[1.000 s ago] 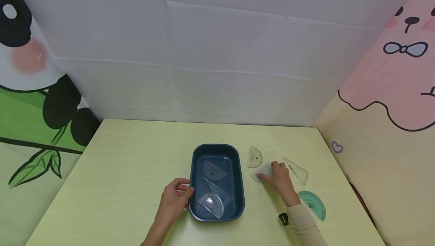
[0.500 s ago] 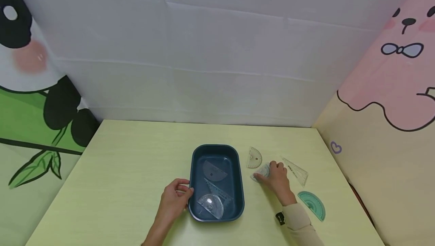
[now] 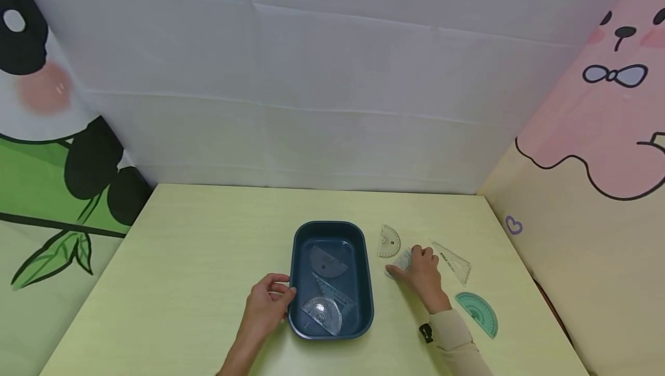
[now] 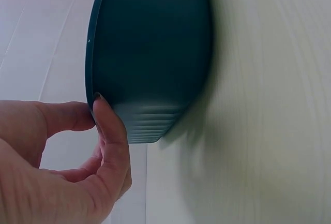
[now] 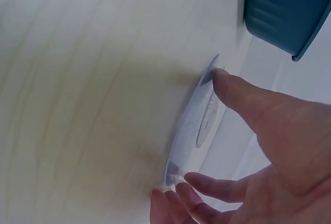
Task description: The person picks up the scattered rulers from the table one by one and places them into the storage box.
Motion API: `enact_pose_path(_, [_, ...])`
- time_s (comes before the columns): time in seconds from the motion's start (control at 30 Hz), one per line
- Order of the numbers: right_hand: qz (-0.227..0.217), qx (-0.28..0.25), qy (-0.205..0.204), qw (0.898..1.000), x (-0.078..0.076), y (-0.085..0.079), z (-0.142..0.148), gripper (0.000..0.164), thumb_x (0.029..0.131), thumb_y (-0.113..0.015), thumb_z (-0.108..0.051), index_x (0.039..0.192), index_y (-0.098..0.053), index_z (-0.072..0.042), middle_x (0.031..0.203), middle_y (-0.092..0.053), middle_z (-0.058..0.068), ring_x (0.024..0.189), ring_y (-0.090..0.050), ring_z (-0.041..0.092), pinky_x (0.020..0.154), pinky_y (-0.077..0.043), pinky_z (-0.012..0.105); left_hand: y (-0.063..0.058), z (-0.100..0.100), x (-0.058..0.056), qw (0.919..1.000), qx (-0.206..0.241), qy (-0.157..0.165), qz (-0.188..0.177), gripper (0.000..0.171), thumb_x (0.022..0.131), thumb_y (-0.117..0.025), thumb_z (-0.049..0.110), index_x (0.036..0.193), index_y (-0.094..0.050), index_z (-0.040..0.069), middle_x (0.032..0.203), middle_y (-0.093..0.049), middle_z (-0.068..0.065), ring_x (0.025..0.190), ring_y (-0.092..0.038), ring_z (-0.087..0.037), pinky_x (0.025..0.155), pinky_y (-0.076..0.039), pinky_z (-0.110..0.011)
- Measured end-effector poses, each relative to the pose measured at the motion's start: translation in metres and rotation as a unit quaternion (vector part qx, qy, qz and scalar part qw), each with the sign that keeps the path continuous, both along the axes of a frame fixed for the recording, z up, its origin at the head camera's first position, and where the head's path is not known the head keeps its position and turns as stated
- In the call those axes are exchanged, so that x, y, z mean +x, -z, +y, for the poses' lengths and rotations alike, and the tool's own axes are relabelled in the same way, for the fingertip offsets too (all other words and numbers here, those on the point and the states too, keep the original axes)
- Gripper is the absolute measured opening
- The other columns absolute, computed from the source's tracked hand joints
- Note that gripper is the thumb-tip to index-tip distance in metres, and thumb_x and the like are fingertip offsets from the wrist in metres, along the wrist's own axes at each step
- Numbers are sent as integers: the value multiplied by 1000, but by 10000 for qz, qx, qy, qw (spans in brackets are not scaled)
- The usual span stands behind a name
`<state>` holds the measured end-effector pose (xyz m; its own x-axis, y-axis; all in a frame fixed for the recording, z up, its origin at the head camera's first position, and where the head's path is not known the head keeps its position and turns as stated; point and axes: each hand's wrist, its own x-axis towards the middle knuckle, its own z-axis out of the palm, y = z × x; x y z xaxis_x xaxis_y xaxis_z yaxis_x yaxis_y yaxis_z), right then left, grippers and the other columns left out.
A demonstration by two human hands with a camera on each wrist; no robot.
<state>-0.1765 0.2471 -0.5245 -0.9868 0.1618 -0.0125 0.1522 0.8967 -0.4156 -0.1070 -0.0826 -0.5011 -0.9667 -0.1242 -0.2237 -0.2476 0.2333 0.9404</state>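
Note:
My left hand (image 3: 266,305) pinches the left rim of a dark blue plastic tray (image 3: 368,283) between thumb and fingers; the left wrist view shows the thumb on the tray's outer wall (image 4: 150,48). Inside lie a clear semicircular protractor (image 3: 328,263), a clear set square (image 3: 335,293) and another clear protractor (image 3: 323,315). To the right of the tray, my right hand (image 3: 427,278) holds a clear protractor (image 5: 187,125) by its two ends, thumb at one and fingertips at the other. It is at or just over the table; I cannot tell which. The hand covers part of it.
A small clear protractor (image 3: 389,241) lies beyond my right hand. A clear set square (image 3: 453,261) lies to its right, with a green protractor (image 3: 479,311) nearer my sleeve. The pale table (image 3: 208,237) meets a white cloth wall (image 3: 312,145) at the back.
My right hand has shifted slightly left, its thumb reaching further along the protractor's edge. The left hand and the tray have stayed in place.

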Motion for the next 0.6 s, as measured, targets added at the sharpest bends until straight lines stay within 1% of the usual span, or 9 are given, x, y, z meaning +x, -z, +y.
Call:
enact_pose_path(0.1, [-139,-71,41,9999,-2,0,0,73,81,-88,-36,119,-48,11,115,-44,31,103,-43,43,74,-51,56,0,0,0,10000,20,2,-1,28,92,-70,3,118,-63,-5,90,-63,-11,70,-61,-19,53,-55,-34])
enact_pose_path(0.3, [-485,-287,118,9983,-6,-2,5,77,81,-88,-32,125,-46,15,119,-43,33,108,-42,45,85,-48,58,-1,0,0,10000,43,13,8,28,92,-70,2,118,-63,-6,90,-63,-11,70,-62,-20,54,-56,-38])
enact_pose_path(0.43, [-597,-289,136,9977,-7,-4,6,69,86,-84,-29,125,-47,15,118,-44,32,107,-43,44,87,-48,56,0,0,0,10000,41,36,57,30,92,-71,3,119,-63,-7,91,-63,-11,70,-61,-19,53,-56,-38])
enact_pose_path(0.6, [-592,-299,132,9977,-7,-7,7,61,89,-81,-24,123,-49,15,116,-46,32,105,-45,43,86,-48,55,0,-1,0,9999,64,59,106,32,92,-72,4,120,-62,-8,91,-63,-10,69,-61,-18,52,-55,-38])
